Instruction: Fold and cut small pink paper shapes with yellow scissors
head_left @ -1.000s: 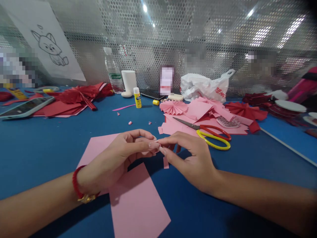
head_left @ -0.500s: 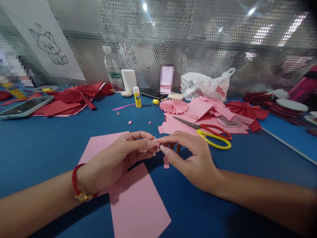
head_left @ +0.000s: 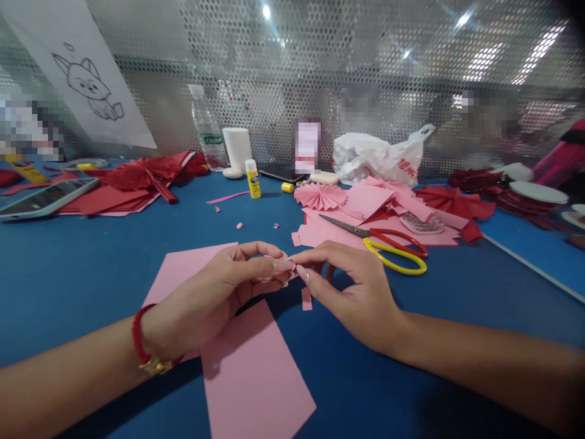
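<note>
A small piece of pink paper (head_left: 294, 267) shows between my fingertips, mostly hidden by them. My left hand (head_left: 228, 283), a red bracelet (head_left: 144, 341) at its wrist, pinches it from the left. From the other side my right hand (head_left: 354, 283) holds its thumb and index finger closed on the same piece. Beneath my left hand and wrist lie two pink paper sheets (head_left: 256, 378), partly covered. A short pink strip (head_left: 306, 299) rests on the blue table just below the fingertips. Scissors (head_left: 393, 247) with red and yellow handles lie beyond my right hand.
Behind my hands stand an uncapped glue stick (head_left: 253, 182), its yellow cap (head_left: 287, 188), a white cup (head_left: 237, 146) and a water bottle (head_left: 210, 137). Folded pink paper (head_left: 370, 201) is heaped at right, red paper (head_left: 109, 198) and a phone (head_left: 50, 196) at left. A perforated metal panel (head_left: 283, 67) closes the back.
My right thumb and index finger have shifted very slightly at the small pink paper piece. My left hand and the things on the table stay where they were.
</note>
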`<state>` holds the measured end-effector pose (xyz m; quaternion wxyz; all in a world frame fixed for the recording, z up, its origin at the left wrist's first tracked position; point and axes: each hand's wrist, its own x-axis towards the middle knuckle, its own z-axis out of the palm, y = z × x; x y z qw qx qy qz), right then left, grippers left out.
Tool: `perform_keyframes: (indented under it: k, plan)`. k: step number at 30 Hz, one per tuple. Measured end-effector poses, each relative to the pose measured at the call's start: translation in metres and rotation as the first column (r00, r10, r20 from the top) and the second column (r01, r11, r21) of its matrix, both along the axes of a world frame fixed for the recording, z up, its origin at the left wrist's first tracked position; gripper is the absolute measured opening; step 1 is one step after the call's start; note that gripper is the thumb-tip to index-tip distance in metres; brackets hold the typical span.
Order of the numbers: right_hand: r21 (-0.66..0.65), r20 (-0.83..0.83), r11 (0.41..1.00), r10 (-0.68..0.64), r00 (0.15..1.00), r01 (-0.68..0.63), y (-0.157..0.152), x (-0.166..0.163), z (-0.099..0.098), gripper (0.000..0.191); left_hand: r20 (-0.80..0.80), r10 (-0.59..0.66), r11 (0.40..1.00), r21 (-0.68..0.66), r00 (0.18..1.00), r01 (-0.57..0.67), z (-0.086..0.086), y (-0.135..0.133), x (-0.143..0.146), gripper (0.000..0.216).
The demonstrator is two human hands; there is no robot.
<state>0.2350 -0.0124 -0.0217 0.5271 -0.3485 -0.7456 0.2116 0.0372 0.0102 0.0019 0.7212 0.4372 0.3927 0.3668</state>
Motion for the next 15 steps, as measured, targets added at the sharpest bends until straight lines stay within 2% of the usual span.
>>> perform_keyframes:
  k: [7,15]
  plan:
    - [-0.042,-0.004,0.999,0.002,1.000,-0.002,-0.0007,-0.0011,0.0010,0.017,-0.008,-0.030,0.999,0.030,1.000,0.030,-0.0002,-0.0013,-0.0005,0.004]
    - [-0.039,0.002,0.999,-0.012,1.000,0.012,0.0008,-0.0010,-0.0003,0.016,-0.051,0.020,0.999,0.050,0.999,-0.017,0.0007,-0.0015,0.0028,0.008]
